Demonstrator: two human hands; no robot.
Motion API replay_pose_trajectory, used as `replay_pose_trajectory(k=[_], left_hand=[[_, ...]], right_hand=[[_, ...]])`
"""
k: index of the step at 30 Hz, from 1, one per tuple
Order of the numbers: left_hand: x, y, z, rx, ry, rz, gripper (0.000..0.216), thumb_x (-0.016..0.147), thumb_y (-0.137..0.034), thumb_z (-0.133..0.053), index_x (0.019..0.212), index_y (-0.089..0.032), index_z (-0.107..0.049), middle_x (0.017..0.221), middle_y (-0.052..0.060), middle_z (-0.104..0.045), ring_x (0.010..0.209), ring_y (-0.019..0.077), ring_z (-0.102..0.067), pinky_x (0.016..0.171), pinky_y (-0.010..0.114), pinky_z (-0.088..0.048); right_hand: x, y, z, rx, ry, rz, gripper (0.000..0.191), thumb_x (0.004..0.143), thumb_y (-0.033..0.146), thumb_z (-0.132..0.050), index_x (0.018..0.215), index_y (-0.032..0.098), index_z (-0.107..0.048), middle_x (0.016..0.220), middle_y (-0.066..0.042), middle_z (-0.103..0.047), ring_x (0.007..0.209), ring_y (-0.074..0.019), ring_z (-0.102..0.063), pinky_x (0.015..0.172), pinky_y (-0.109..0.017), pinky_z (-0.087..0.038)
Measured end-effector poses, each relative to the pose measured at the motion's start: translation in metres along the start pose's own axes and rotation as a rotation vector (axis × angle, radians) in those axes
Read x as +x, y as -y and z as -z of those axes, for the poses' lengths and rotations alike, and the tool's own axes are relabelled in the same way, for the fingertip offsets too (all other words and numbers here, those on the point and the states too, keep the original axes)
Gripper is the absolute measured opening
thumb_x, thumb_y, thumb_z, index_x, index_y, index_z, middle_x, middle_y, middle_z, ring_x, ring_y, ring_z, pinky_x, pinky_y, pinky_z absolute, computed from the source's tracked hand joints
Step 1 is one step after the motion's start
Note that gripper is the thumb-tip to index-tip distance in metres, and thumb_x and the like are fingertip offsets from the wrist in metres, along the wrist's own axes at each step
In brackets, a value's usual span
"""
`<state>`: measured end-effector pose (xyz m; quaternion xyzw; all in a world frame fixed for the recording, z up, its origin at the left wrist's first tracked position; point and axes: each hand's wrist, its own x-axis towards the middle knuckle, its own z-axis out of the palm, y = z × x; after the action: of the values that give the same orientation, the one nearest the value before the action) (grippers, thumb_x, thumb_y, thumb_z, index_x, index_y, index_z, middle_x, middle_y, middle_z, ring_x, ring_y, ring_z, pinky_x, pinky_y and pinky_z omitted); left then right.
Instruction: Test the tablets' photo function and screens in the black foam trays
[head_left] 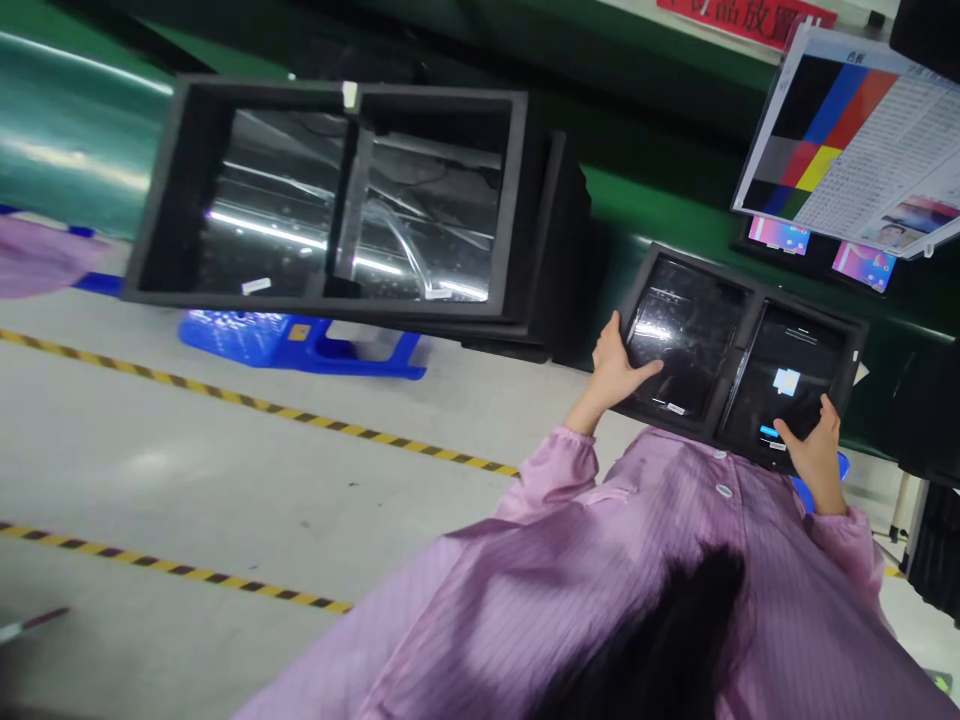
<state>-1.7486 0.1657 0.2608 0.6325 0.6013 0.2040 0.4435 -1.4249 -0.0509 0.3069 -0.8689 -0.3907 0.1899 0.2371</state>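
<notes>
Hold the shallow black rectangular two-compartment tray (744, 335) level at three o'clock — clasped between the half-curled bare left hand (615, 368) at its nine and right hand (819, 450) at its four — sparing the glossy black screens (686, 320) pressure.

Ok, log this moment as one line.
left hand: holds tray, left side | right hand: holds tray, right side | left screen: dark, glare | right screen: partly lit
</notes>
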Motion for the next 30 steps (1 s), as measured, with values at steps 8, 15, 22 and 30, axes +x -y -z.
replay_pose_trajectory(k=[8, 15, 22, 30], left_hand=[[-0.026, 0.008, -0.007, 0.12, -0.042, -0.102, 0.147, 0.054, -0.039, -0.102, 0.17, -0.012, -0.016, 0.171, 0.033, -0.029, 0.161, 0.0506, -0.03, 0.13, 0.066, -0.022], [-0.03, 0.0, -0.003, 0.092, -0.111, -0.117, 0.114, 0.073, -0.043, -0.09, 0.165, -0.014, -0.029, 0.169, 0.03, -0.036, 0.158, 0.047, -0.035, 0.129, 0.067, -0.025], [-0.051, -0.063, -0.017, -0.13, 0.043, -0.311, 0.036, 0.098, -0.027, -0.056, 0.132, -0.02, -0.065, 0.136, 0.013, -0.071, 0.111, 0.0238, -0.072, 0.095, 0.038, -0.059], [-0.06, -0.134, -0.081, 0.261, 0.647, -0.258, 0.07, 0.104, -0.03, -0.054, 0.167, -0.007, -0.036, 0.153, 0.024, -0.063, 0.127, 0.0363, -0.073, 0.109, 0.046, -0.055]], right_hand=[[0.002, 0.008, -0.005, -0.157, 0.045, 0.008, 0.122, 0.076, 0.078, -0.074, 0.163, 0.006, -0.03, 0.164, -0.035, -0.033, 0.154, -0.049, -0.033, 0.125, -0.067, -0.03], [0.012, 0.017, -0.003, -0.158, -0.011, -0.026, 0.111, 0.08, 0.074, -0.068, 0.159, 0.002, -0.037, 0.157, -0.036, -0.046, 0.15, -0.048, -0.042, 0.124, -0.066, -0.033], [0.061, 0.032, -0.005, -0.078, -0.095, -0.18, 0.082, 0.09, 0.053, -0.056, 0.154, 0.002, -0.048, 0.157, -0.03, -0.054, 0.149, -0.0409, -0.05, 0.127, -0.059, -0.035], [0.096, 0.046, -0.011, -0.019, -0.167, -0.201, 0.077, 0.083, 0.038, -0.066, 0.15, 0.003, -0.052, 0.156, -0.029, -0.057, 0.149, -0.0382, -0.053, 0.129, -0.054, -0.036]])
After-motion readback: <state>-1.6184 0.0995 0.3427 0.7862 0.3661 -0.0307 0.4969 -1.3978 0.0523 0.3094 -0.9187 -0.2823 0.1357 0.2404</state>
